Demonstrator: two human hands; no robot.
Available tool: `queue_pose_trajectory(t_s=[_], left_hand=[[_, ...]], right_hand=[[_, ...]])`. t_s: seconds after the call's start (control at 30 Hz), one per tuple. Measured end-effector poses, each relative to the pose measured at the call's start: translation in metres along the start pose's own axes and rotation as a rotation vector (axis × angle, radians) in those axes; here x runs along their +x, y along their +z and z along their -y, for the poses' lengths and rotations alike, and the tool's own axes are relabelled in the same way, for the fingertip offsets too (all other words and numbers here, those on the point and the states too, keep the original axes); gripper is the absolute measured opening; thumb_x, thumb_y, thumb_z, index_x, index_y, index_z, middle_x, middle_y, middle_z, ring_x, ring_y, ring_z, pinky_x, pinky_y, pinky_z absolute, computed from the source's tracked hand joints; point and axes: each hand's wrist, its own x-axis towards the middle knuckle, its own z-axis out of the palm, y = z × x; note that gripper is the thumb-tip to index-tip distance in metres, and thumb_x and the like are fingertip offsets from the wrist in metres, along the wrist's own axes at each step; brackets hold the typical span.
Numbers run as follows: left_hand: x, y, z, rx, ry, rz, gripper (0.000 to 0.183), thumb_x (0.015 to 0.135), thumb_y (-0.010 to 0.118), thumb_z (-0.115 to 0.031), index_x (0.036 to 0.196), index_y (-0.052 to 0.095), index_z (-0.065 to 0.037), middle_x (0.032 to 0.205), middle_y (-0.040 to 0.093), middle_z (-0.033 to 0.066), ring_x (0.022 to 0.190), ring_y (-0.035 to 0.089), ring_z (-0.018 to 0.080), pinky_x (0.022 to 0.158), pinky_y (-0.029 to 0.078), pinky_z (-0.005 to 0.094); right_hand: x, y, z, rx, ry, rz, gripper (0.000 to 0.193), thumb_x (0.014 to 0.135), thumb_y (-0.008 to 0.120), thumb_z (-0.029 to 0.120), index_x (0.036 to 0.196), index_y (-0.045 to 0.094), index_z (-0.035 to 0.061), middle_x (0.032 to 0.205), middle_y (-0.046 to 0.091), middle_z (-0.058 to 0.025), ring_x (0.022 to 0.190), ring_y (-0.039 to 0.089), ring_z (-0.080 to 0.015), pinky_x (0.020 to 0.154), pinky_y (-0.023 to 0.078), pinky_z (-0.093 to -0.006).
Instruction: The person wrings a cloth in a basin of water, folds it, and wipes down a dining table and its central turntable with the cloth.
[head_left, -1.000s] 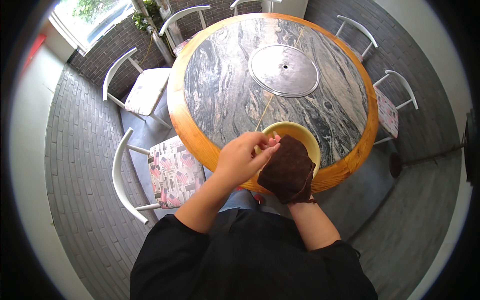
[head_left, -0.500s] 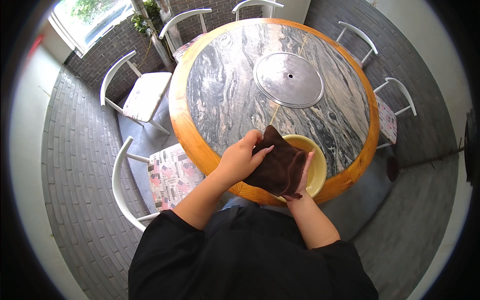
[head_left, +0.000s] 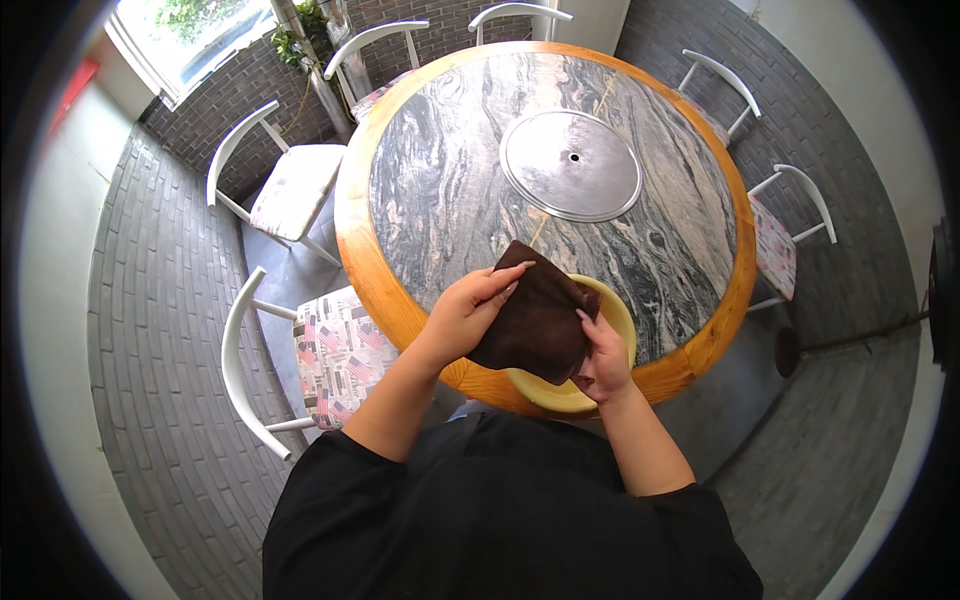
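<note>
Between my hands, above the near side of the round table, is a folded dark brown cloth (head_left: 530,320). My left hand (head_left: 470,312) grips its left side, the thumb lying on top and the other fingers partly hidden behind it. My right hand (head_left: 604,358) pinches the right edge with the thumb on the near face. Below the cloth stands a yellow basin (head_left: 618,312), partly covered by the cloth and my right hand; its contents are hidden.
The round table (head_left: 425,200) has a marbled top and an orange wooden rim (head_left: 365,262). A round metal lid (head_left: 570,165) with a centre hole lies in its middle. White chairs surround it, one with a patterned seat (head_left: 340,350) close on my left. A potted plant (head_left: 300,40) is by the window.
The cloth and both hands have shifted slightly left. My right hand has gone from an open palm under the cloth to a pinch on its right edge with the thumb on top.
</note>
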Motion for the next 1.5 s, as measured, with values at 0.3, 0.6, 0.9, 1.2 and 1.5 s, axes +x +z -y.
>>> queue_pose_trajectory(t_s=[0.3,0.6,0.9,1.2,1.5], left_hand=[[0.004,0.039,-0.015,-0.014,0.190,0.033,0.038,0.096,0.062,0.002,0.134,0.066,-0.003,0.102,0.067,0.0141,0.095,0.065,0.0305,0.086,0.050,0.0342],[-0.001,0.107,0.000,-0.481,-0.066,0.020,0.034,0.102,0.061,-0.003,0.136,0.064,0.000,0.134,0.069,0.0116,0.123,0.064,0.0171,0.106,0.046,0.0294],[-0.100,0.097,0.077,0.314,-0.433,-0.198,0.066,0.102,0.066,-0.020,0.159,0.036,-0.007,0.148,0.056,0.0167,0.108,0.068,0.0247,0.090,0.055,0.0334],[-0.133,0.170,0.065,-1.084,-1.105,-0.396,0.047,0.104,0.063,-0.022,0.143,0.039,-0.014,0.131,0.065,0.0126,0.110,0.072,0.0277,0.090,0.063,0.0466],[-0.115,0.168,0.060,-0.851,-1.316,-0.256,0.053,0.098,0.064,-0.011,0.146,0.042,-0.012,0.128,0.066,0.0124,0.101,0.075,0.0246,0.076,0.067,0.0376]], right_hand=[[-0.002,-0.021,0.005,-0.371,-0.140,-0.117,0.055,0.109,0.050,0.044,0.150,0.045,0.0074,0.150,0.055,-0.0114,0.136,0.056,-0.0265,0.115,0.045,-0.0441],[-0.032,-0.054,0.006,0.406,0.189,0.175,0.069,0.105,0.047,0.057,0.158,0.038,0.0127,0.157,0.048,-0.0135,0.142,0.050,-0.0326,0.119,0.039,-0.0518],[-0.080,-0.154,0.124,-0.015,-0.294,-0.119,0.058,0.110,0.046,0.043,0.154,0.043,0.0064,0.154,0.051,-0.0147,0.137,0.053,-0.0303,0.116,0.042,-0.0482],[-0.078,-0.255,0.061,-2.187,0.028,-0.190,0.082,0.096,0.058,0.064,0.159,0.040,0.0159,0.170,0.024,-0.0178,0.155,0.026,-0.0384,0.125,0.011,-0.0608],[-0.065,-0.294,0.083,-2.391,-0.369,0.232,0.067,0.091,0.066,0.057,0.147,0.058,0.0218,0.165,0.038,-0.0025,0.150,0.034,-0.0374,0.124,0.013,-0.0653]])
